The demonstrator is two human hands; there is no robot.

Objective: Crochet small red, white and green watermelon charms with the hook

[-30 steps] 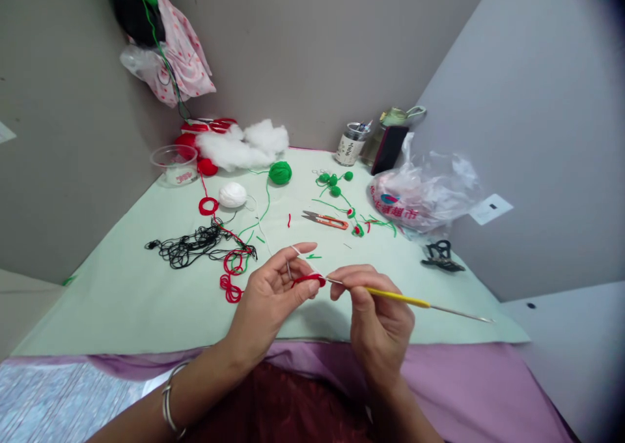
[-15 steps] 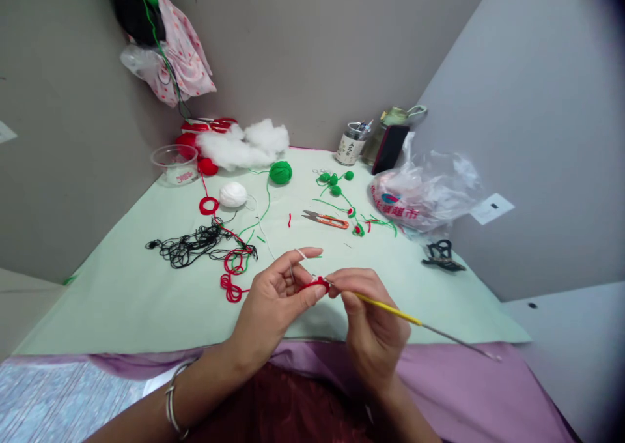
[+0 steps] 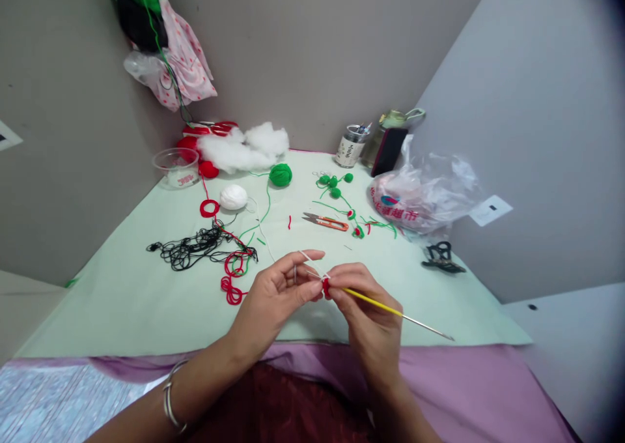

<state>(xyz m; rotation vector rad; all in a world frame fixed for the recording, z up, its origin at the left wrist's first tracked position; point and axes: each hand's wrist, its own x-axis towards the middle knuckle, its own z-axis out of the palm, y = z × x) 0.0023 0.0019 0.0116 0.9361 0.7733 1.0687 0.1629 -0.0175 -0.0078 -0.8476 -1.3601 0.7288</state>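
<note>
Over the pale-green counter (image 3: 146,319), left fingers (image 3: 307,292) pinch the small red yarn piece (image 3: 326,289), right fingers (image 3: 354,273) the yellow-handled metal hook (image 3: 374,301); keep the white yarn (image 3: 315,265) evenly taut.

Left hand (image 3: 271,303) pinches small red piece (image 3: 326,289), white yarn (image 3: 310,260) over its forefinger. Right hand (image 3: 371,329) grips yellow-handled hook (image 3: 375,302) at the piece. Both above surface (image 3: 146,322), near front edge. White stuffing (image 3: 234,153) near back-left corner, snips (image 3: 329,222) mid-surface, plastic bag (image 3: 420,192) by right edge.
</note>
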